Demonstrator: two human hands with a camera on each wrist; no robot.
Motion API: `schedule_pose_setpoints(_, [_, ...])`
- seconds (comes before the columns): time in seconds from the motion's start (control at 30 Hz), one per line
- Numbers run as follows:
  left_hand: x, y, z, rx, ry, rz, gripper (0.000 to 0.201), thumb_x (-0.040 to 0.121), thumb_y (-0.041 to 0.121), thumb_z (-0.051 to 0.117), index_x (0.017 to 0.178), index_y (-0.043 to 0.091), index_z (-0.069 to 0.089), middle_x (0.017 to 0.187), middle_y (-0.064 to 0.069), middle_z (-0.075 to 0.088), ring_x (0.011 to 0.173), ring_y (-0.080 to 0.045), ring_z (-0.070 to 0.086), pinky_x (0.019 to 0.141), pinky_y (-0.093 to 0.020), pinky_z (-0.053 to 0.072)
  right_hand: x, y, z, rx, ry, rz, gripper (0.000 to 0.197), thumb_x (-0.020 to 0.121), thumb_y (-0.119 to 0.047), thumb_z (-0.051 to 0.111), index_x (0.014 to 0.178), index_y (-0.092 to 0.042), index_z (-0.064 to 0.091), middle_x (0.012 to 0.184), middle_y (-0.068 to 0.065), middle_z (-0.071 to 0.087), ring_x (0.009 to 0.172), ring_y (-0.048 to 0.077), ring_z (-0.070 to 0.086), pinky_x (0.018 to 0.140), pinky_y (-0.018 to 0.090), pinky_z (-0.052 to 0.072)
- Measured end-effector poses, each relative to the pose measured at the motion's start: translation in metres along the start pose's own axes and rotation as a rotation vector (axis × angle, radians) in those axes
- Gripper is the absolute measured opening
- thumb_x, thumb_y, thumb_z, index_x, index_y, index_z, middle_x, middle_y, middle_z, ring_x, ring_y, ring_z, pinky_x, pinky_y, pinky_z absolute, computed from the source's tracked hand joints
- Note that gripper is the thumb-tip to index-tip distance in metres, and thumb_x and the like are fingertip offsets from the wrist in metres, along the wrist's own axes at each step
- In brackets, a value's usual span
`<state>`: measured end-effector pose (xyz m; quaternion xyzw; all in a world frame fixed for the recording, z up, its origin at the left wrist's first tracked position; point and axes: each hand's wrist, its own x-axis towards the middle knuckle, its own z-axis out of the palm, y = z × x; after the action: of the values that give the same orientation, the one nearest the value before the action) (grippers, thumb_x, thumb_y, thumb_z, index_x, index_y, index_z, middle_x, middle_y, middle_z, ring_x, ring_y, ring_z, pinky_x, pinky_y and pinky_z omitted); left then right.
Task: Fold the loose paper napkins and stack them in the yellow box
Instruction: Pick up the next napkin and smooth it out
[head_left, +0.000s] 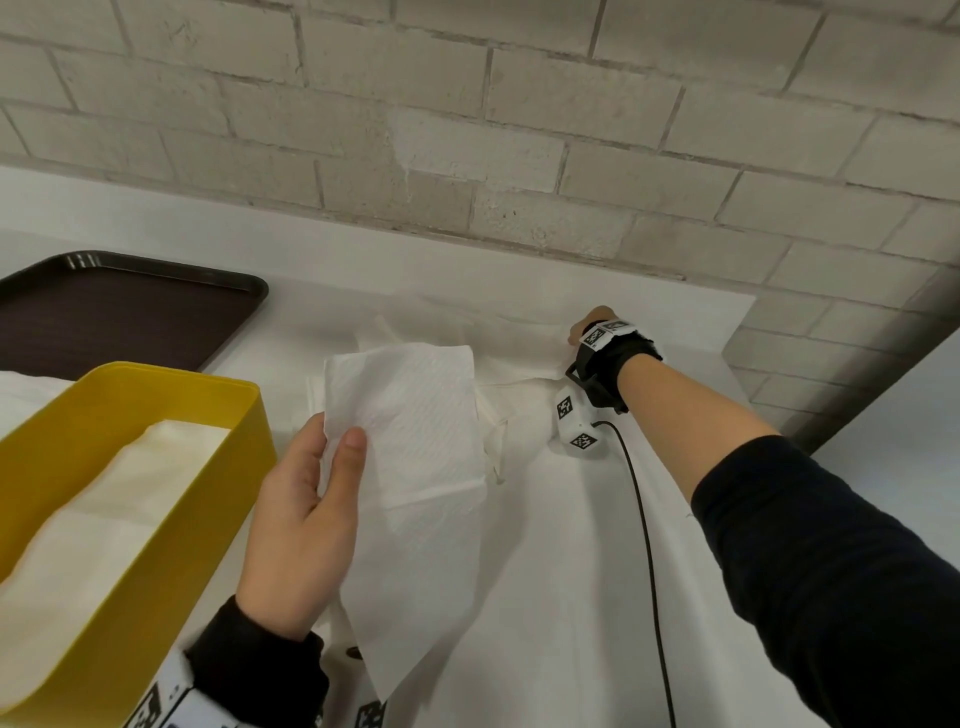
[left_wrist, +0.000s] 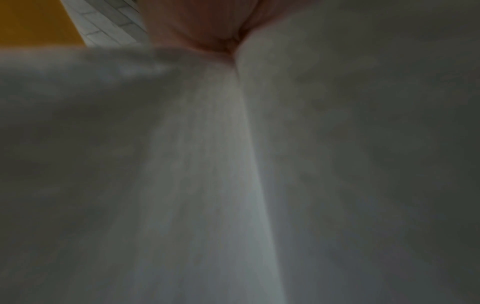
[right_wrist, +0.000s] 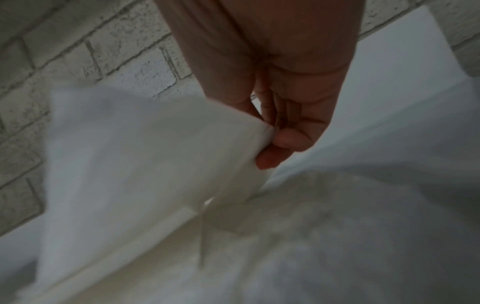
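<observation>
Embossed white napkin (head_left: 410, 431) pinched by left hand (head_left: 301, 525); right hand (right_wrist: 280, 127) fingers pinch another soft napkin (right_wrist: 145, 164).

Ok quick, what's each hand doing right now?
Left hand: holding a folded paper napkin.
Right hand: fingers pinching a loose napkin from the pile.

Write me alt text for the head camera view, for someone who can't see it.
A left hand holds up a white napkin beside a yellow box that has folded napkins in it. The right hand reaches to more napkins on the white table by a brick wall. A dark tray lies behind the box.
</observation>
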<state>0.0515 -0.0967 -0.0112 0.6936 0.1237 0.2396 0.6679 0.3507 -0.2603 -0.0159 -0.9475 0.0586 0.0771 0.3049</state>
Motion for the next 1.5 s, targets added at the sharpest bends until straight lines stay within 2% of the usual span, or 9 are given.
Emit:
schedule_pose_setpoints(0.17, [0.001, 0.002, 0.002, -0.002, 0.003, -0.017, 0.046, 0.08, 0.043, 0.048, 0.115, 0.016, 0.059, 0.109, 0.0, 0.067, 0.108, -0.017, 0.061, 0.098, -0.044, 0.045, -0.008, 0.005, 0.005, -0.008, 0.013, -0.017, 0.043, 0.081, -0.01, 0.052, 0.125, -0.009, 0.055, 0.126, 0.011, 0.056, 0.109, 0.026, 0.059, 0.092, 0.025, 0.05])
schedule_pose_setpoints(0.3, [0.002, 0.0, 0.001, 0.005, 0.011, -0.021, 0.034, 0.08, 0.043, 0.049, 0.106, 0.025, 0.061, 0.103, 0.004, 0.069, 0.103, -0.014, 0.063, 0.094, -0.041, 0.047, 0.008, 0.001, 0.005, 0.047, 0.009, -0.048, 0.037, 0.09, -0.01, 0.052, 0.126, -0.003, 0.052, 0.131, 0.015, 0.052, 0.12, 0.027, 0.052, 0.069, 0.014, 0.048])
schedule_pose_setpoints(0.53, [0.007, -0.009, -0.001, -0.009, 0.016, -0.027, 0.041, 0.085, 0.036, 0.044, 0.117, 0.015, 0.058, 0.111, 0.001, 0.067, 0.11, -0.017, 0.06, 0.1, -0.041, 0.045, 0.02, -0.023, 0.003, 0.095, 0.077, -0.126, 0.035, 0.088, -0.01, 0.058, 0.121, 0.002, 0.053, 0.128, 0.016, 0.054, 0.118, 0.031, 0.052, 0.097, 0.035, 0.044])
schedule_pose_setpoints(0.63, [0.008, -0.01, -0.002, -0.006, 0.019, 0.0, 0.022, 0.096, 0.018, 0.041, 0.096, 0.025, 0.061, 0.088, 0.014, 0.07, 0.086, -0.002, 0.064, 0.077, -0.016, 0.049, 0.01, -0.03, -0.003, 0.29, -0.026, -0.207, 0.021, 0.085, -0.009, 0.061, 0.106, -0.008, 0.063, 0.104, 0.008, 0.063, 0.098, 0.024, 0.059, 0.085, 0.038, 0.052])
schedule_pose_setpoints(0.8, [0.007, -0.012, -0.005, -0.029, 0.009, 0.014, 0.022, 0.097, 0.016, 0.04, 0.091, 0.019, 0.061, 0.081, 0.007, 0.067, 0.082, -0.008, 0.062, 0.074, -0.022, 0.048, -0.033, -0.03, -0.015, 0.513, -0.268, -0.326, 0.017, 0.088, -0.006, 0.058, 0.075, -0.016, 0.057, 0.077, 0.001, 0.055, 0.066, 0.01, 0.053, 0.05, 0.02, 0.051])
schedule_pose_setpoints(1.07, [0.01, -0.012, -0.004, -0.064, 0.041, 0.04, 0.027, 0.097, 0.011, 0.041, 0.116, 0.026, 0.051, 0.109, 0.005, 0.065, 0.102, -0.01, 0.062, 0.084, -0.025, 0.052, -0.109, -0.035, -0.064, 0.604, -0.414, -0.612, 0.018, 0.095, -0.009, 0.045, 0.078, -0.016, 0.047, 0.066, -0.008, 0.064, 0.058, 0.004, 0.059, 0.053, 0.016, 0.047])
schedule_pose_setpoints(1.23, [0.011, -0.007, 0.0, -0.061, 0.106, 0.179, 0.06, 0.093, -0.003, 0.044, 0.125, 0.046, 0.032, 0.141, 0.002, 0.041, 0.118, -0.012, 0.054, 0.102, -0.027, 0.042, -0.163, -0.037, -0.094, 0.764, -0.582, -0.759, 0.02, 0.069, -0.024, 0.061, 0.084, -0.014, 0.053, 0.067, -0.006, 0.071, 0.058, 0.004, 0.065, 0.054, 0.016, 0.052])
schedule_pose_setpoints(1.4, [0.007, -0.003, 0.01, -0.098, 0.0, 0.104, 0.042, 0.093, -0.007, 0.04, 0.084, 0.025, 0.066, 0.087, 0.02, 0.07, 0.088, 0.005, 0.061, 0.08, -0.013, 0.046, -0.196, -0.029, -0.088, 0.843, -0.581, -0.84, 0.006, 0.083, -0.012, 0.063, 0.084, -0.018, 0.062, 0.073, -0.005, 0.071, 0.064, 0.005, 0.066, 0.06, 0.016, 0.052])
schedule_pose_setpoints(1.5, [0.001, 0.006, 0.013, -0.23, -0.099, 0.038, 0.038, 0.092, -0.004, 0.041, 0.086, 0.023, 0.069, 0.084, 0.014, 0.073, 0.084, -0.003, 0.066, 0.073, -0.016, 0.05, -0.206, -0.02, -0.072, 0.766, -0.59, -0.808, 0.006, 0.085, -0.01, 0.056, 0.09, -0.013, 0.056, 0.075, -0.005, 0.071, 0.065, 0.006, 0.066, 0.062, 0.017, 0.053])
